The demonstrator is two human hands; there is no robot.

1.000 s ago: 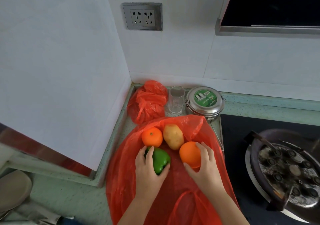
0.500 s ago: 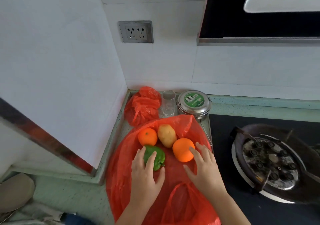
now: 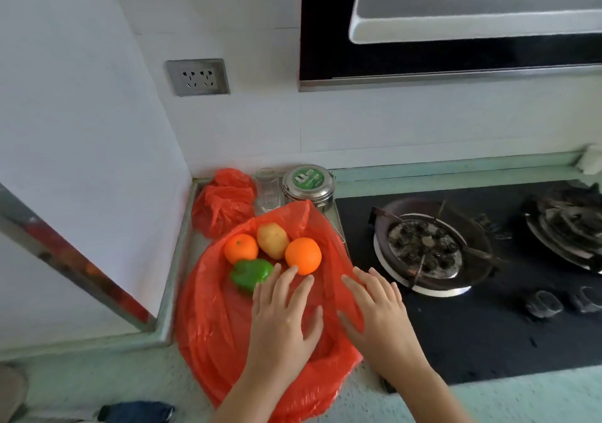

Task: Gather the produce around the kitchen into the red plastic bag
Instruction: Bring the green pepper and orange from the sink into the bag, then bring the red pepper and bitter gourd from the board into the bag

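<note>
Down on the pale green speckled countertop (image 3: 97, 380), a crumpled red plastic bag (image 3: 208, 318) lies spread flat, and four pieces of produce rest on its upper part: a small orange tangerine (image 3: 241, 248), a tan oval potato (image 3: 273, 240) touching it on the right, a larger round orange (image 3: 303, 256) just beside the potato, and a glossy green bell pepper (image 3: 250, 274) below the tangerine. Both hands lie palm down on the bag with fingers spread, grasping nothing. The left hand (image 3: 283, 318) rests on the red plastic, its fingertips close to the pepper and the larger orange. The right hand (image 3: 378, 312) presses the bag's right edge next to the black glass gas stove (image 3: 456, 334). Behind the bag stand a second bunched red bag (image 3: 224, 204), a clear drinking glass (image 3: 267, 190) and a round steel tin with a green lid label (image 3: 308, 185).
</note>
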